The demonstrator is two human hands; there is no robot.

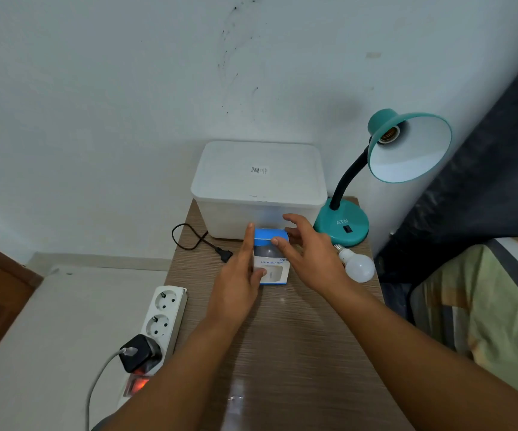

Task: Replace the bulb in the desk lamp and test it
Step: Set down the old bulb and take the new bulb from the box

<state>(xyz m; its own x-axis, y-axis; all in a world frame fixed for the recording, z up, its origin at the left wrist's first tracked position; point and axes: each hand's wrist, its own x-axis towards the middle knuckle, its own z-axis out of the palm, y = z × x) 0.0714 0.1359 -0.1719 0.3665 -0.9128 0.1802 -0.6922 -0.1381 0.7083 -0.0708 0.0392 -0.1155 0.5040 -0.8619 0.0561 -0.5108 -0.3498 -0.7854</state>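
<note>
The teal desk lamp stands at the table's back right, and its shade faces me with an empty socket. A white bulb lies on the table in front of the lamp base. A blue and white box printed HUMIDIFIER stands between my hands. My left hand lies with straight fingers against the box's left side, its thumb on the front. My right hand spreads over the box's right side, its thumb touching the top edge. The lamp's black plug lies unplugged on the table.
A white lidded storage box fills the back of the wooden table. A white power strip with a black adapter and a lit red switch lies at the left. A bed with striped bedding is at the right.
</note>
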